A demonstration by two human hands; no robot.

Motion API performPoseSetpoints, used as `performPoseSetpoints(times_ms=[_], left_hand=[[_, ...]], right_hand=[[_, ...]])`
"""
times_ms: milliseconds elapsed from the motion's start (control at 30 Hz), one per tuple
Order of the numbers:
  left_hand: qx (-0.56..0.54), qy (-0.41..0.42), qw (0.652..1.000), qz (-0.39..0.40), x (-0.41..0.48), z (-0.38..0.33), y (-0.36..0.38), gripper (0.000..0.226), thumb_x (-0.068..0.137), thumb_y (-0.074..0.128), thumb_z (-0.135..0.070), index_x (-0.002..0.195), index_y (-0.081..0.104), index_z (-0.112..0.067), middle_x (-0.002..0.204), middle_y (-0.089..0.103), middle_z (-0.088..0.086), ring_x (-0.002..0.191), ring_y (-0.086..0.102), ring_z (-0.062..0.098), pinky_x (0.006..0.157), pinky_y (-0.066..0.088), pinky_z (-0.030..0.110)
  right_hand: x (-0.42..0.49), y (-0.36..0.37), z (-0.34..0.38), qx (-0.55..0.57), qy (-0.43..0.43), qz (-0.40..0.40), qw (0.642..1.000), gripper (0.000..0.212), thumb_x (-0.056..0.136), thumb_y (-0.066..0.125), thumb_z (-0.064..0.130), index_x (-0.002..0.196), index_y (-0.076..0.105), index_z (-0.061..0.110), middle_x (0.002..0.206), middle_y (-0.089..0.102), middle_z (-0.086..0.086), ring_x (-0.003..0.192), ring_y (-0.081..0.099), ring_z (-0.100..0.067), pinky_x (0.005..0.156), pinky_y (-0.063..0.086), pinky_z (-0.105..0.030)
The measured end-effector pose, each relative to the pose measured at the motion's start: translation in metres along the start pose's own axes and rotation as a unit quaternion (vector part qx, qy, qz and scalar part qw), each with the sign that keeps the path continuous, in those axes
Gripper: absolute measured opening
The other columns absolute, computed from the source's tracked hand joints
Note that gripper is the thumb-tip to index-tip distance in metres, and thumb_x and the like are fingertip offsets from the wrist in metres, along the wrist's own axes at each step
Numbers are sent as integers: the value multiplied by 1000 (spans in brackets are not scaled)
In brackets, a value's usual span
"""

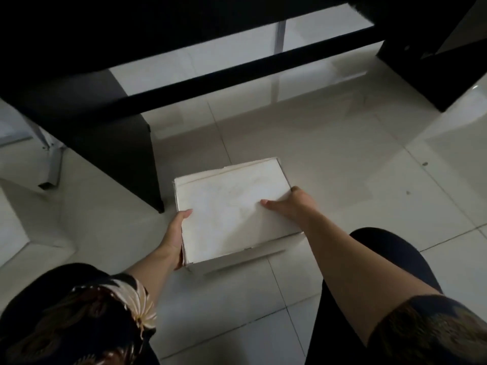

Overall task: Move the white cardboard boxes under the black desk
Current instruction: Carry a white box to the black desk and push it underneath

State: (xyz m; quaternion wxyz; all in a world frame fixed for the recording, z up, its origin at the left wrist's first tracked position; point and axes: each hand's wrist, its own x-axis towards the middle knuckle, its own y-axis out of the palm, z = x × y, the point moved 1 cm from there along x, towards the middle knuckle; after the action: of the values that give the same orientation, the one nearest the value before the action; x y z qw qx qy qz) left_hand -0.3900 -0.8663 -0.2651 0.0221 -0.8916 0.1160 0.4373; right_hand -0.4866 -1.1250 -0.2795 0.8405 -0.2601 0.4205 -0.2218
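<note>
**tilefloor_guy:** White cardboard box (232, 209) is sitting on the tiled floor (355, 159) just in front of the black worktop's (66, 43) left leg panel (126, 143) — not under it yet. Why is the person clamping it from both sides instead of just shoving the near edge?

**deskmover22:** Steering, I'm guessing. The left hand (176, 238) is pressing flat against the box's left wall with the thumb hooked over the top edge, and the right hand (292, 204) is wrapping the right edge, thumb lying on the lid and fingers going down the side where I can't see them. So both hands are closing on the same box, squeezing it between them. That way they're controlling where it's pointing.

**tilefloor_guy:** Makes sense — the far left corner is sitting really near that leg panel.

**deskmover22:** Exactly. Pushing straight ahead is probably risking a snag there, so I'd say the box is needing to be angled a bit right, toward the open gap where the low crossbar (237, 72) is running at the back. Can't tell whether the box is lifted or resting on the tiles, though. The lid looks a bit loose at the edges, so thumbs on top could be helping keeping it shut too.

**tilefloor_guy:** Only seeing the one box here.
</note>
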Motion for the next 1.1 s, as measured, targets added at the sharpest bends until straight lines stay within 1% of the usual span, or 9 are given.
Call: performPoseSetpoints(times_ms=[167,267,367,467,533,633,767,967,1100], left_hand=[[31,-65,996,-53,25,15,-12,59,96,37,-66,112,63,-15,107,71,10,96,67,29,76,53,41],[185,-36,973,-135,40,22,-19,82,91,29,-74,135,53,-9,135,60,16,118,59,36,100,48,46],[364,43,896,-250,40,22,-16,74,96,42,-58,147,35,-3,146,44,24,128,48,43,104,42,46],[505,167,786,-314,16,24,-5,89,89,57,-55,155,16,-11,158,22,22,143,26,41,115,26,50],[593,264,717,-251,5,29,5,90,91,52,-59,157,10,-15,163,11,18,149,14,37,119,14,49],[670,309,670,-86,-3,37,26,90,91,32,-73,158,-9,-27,167,-9,6,153,-7,28,121,-1,48],[716,363,596,22,-5,65,40,96,83,20,-87,154,-20,-35,164,-24,5,150,-23,27,121,-7,54],[745,304,594,6,5,76,20,92,76,4,-85,154,-17,-40,161,-32,6,148,-27,34,118,-9,56],[765,292,574,-10,5,74,23,85,85,11,-80,154,-17,-39,162,-30,7,149,-24,36,118,-8,57]], right_hand=[[9,18,3,-39,11,14,999,93,64,80,69,130,44,13,128,62,-8,121,58,-32,94,48,-36],[19,19,8,-44,27,36,998,98,62,85,64,134,42,12,135,58,-10,127,54,-32,101,46,-37],[23,15,22,-90,30,33,995,120,60,88,61,150,25,14,151,41,-16,139,42,-34,112,40,-40],[16,10,44,-165,7,-2,986,149,57,92,55,158,-14,31,166,-14,-18,150,17,-43,118,28,-56],[13,13,59,-212,-66,-20,975,148,62,92,49,157,-21,33,163,-30,-15,152,2,-45,118,19,-65],[13,29,79,-265,-185,-29,946,135,72,79,61,155,-24,35,161,-35,-12,152,-12,-46,114,12,-73],[17,48,80,-335,-207,6,919,122,76,64,75,155,-22,40,163,-32,-7,150,-18,-46,111,8,-78],[22,46,90,-344,-167,23,924,129,69,76,70,157,-15,41,165,-27,-5,149,-24,-45,107,6,-82],[26,46,97,-343,-156,13,926,131,59,82,70,158,2,38,168,-8,-7,150,-17,-46,104,12,-84]])
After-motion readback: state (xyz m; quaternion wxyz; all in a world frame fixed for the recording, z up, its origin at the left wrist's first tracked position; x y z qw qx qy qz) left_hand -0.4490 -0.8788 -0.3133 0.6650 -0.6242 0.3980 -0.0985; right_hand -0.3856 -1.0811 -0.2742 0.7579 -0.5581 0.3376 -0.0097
